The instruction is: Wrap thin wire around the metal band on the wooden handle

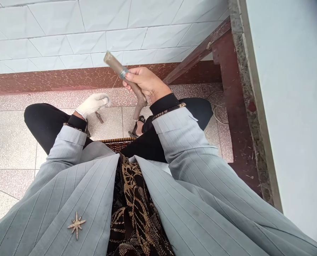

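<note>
My right hand (145, 81), bare, is closed around a crooked wooden stick (118, 65) held up at a slant. Grey wire (123, 73) is wound in a tight band round the stick, just above my thumb. From that band a thin strand (115, 81) runs down toward my left. My left hand (91, 104) wears a white knitted glove, its fingers pressed together. What they pinch, if anything, is too small to make out. Below the glove a small rusty brown tool (99, 117) shows against the floor; its kind is unclear.
A tiled white wall (89, 39) with a red-brown base strip (54, 82) stands ahead. To the right are a dark red wooden frame (235, 103) and a pale slab edge. A white cable (214, 113) lies beneath. A woven seat (117, 144) shows between my legs.
</note>
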### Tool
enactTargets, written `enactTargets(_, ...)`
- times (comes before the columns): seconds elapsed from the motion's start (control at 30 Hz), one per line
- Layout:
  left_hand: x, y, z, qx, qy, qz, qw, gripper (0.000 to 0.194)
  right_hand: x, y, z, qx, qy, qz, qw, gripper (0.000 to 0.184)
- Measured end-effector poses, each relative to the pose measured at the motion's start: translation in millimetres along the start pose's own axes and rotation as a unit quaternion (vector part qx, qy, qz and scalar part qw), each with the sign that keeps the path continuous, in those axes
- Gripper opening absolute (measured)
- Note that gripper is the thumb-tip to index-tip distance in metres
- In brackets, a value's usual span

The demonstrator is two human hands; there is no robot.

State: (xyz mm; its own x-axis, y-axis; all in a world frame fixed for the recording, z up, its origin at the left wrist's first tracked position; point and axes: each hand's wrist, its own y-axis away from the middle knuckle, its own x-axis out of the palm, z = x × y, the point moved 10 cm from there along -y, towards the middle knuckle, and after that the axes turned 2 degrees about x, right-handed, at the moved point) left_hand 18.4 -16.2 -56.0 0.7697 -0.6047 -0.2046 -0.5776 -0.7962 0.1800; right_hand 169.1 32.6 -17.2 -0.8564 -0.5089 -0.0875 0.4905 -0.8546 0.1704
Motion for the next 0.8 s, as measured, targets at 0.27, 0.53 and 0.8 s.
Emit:
enactTargets(0.27, 28.4, 2, -1, -0.001, 0.021, 0.095, 0.995, 0.026, -10, -19, -35, 0.077, 0.185, -0.101, 0.974, 0.04)
enactTargets(0.53, 20.8, 4, 3, -0.014, -0.019, 0.078, 0.997, 0.022, 33, -18, -57, 0.094, 0.457, 0.073, 0.881, 0.027)
enactTargets(0.8, -6.6, -4, 8, 0.019, -0.096, -0.002, 0.995, 0.015, 86, 27, -60, 0.143, 0.306, 0.38, 0.861, 0.033)
